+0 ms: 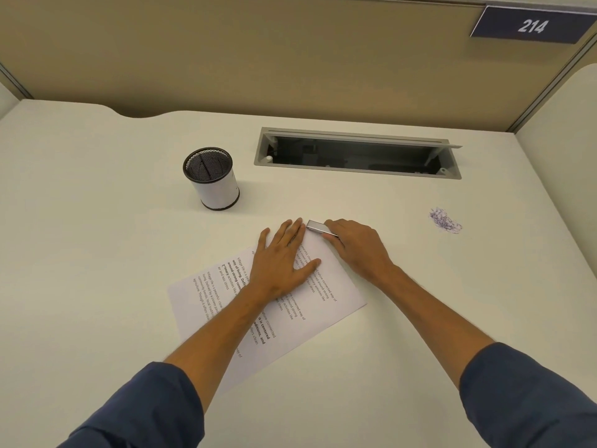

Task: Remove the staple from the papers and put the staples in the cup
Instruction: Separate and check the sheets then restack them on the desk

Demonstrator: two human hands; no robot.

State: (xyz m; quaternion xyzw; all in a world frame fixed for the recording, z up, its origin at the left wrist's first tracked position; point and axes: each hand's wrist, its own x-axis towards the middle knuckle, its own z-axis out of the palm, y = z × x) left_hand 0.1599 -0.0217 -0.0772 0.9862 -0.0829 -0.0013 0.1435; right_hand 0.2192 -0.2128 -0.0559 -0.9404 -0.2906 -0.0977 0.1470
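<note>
Printed white papers (pixel 336 287) lie at an angle on the cream desk. My left hand (pixel 281 263) rests flat on them with fingers spread, pressing near their far corner. My right hand (pixel 358 247) grips a small silver staple remover (pixel 318 228), whose tip sits at that far corner just beside my left fingertips. The staple itself is too small to make out. A white cup (pixel 214 182) with a black mesh inside stands upright to the far left of the papers, apart from both hands.
A grey cable-access slot (pixel 357 153) with its lid raised is set into the desk behind the hands. A blue ink scribble (pixel 445 220) marks the desk at the right. A tan partition wall (pixel 258 53) with a "214" sign (pixel 531 25) closes the back.
</note>
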